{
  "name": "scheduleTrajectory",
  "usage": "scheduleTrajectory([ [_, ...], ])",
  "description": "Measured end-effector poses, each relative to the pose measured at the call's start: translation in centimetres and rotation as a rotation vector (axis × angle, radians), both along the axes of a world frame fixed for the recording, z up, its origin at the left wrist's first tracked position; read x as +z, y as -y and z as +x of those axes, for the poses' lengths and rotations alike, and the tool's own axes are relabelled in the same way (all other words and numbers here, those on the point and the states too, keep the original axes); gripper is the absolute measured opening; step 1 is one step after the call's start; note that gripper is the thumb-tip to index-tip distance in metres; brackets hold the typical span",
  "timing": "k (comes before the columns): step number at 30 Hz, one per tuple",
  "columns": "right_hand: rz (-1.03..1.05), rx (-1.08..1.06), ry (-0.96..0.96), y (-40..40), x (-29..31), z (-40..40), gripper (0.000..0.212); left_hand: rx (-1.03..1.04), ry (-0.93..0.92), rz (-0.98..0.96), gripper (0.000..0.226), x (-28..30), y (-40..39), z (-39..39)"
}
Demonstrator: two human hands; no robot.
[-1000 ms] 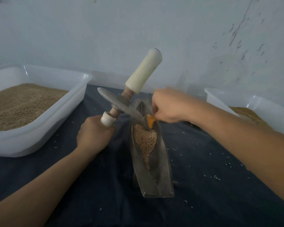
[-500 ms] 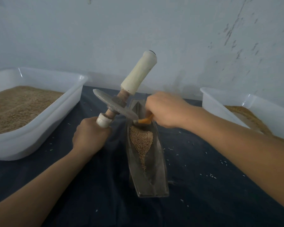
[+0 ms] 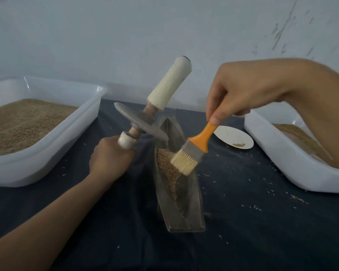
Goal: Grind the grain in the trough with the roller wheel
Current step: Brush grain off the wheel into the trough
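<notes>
Hands: left hand (image 3: 111, 156) grips the lower handle of the roller wheel (image 3: 140, 122); right hand (image 3: 241, 90) pinches the brush (image 3: 192, 153).
Change: brush now lifted clear of the wheel, bristles above the grain (image 3: 167, 169).
Grain: heaped in the trough (image 3: 184, 210) on the tabletop (image 3: 262, 222).
Meaning: sweeping looks finished; rolling likely next.
</notes>
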State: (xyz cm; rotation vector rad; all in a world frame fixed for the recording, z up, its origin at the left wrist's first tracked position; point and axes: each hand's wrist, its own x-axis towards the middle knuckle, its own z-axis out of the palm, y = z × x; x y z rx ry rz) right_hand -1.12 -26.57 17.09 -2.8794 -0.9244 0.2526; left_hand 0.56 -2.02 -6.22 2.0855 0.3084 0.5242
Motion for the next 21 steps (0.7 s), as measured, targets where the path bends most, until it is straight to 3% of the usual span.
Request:
scheduleTrajectory([
  [7,-0.144,0.002,-0.302,-1.8,-2.9,1.7,0.013,0.012,-0.015,-0.003,0.015,0.0,0.0,0.0],
  [13,-0.166,-0.076,-0.234,-3.4,-5.0,4.0,0.011,0.0,-0.017,0.004,0.025,0.3,0.1,-0.2],
  [17,-0.129,-0.047,-0.146,-3.2,-4.3,4.5,0.008,-0.001,-0.016,-0.002,0.021,0.3,0.1,-0.3],
  [21,-0.123,0.01,-0.181,-2.4,-2.7,4.3,0.005,-0.009,-0.006,-0.005,0.021,0.4,0.2,-0.4],
])
